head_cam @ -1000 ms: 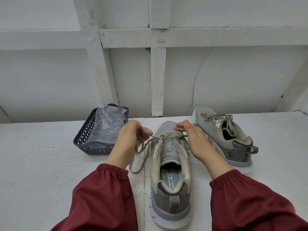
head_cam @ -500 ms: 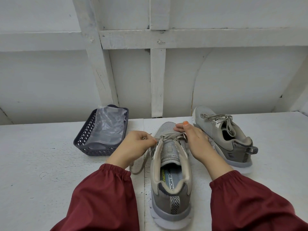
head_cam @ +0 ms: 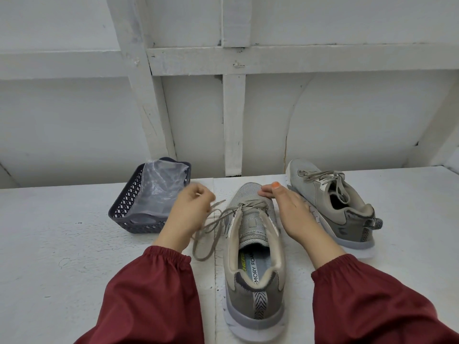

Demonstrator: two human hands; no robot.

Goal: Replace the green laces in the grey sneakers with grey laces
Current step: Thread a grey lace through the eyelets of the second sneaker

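Note:
A grey sneaker (head_cam: 253,274) stands in front of me on the white table, heel toward me, toe away. A grey-beige lace (head_cam: 211,227) runs through its front eyelets and trails off to the left in loose loops. My left hand (head_cam: 188,209) pinches this lace to the left of the sneaker, fingers curled round it. My right hand (head_cam: 285,207) rests on the toe end of the sneaker, thumb and fingers pressing near the lowest eyelets. A second grey sneaker (head_cam: 332,202) stands to the right, fully laced with a grey lace.
A dark plastic basket (head_cam: 124,209) holding a clear plastic bag (head_cam: 159,187) sits at the left, near my left hand. A white panelled wall rises right behind the table. My red sleeves cover the near edge.
My left hand has moved left and away from the sneaker, drawing the lace out through the eyelets. The right hand stays on the toe end.

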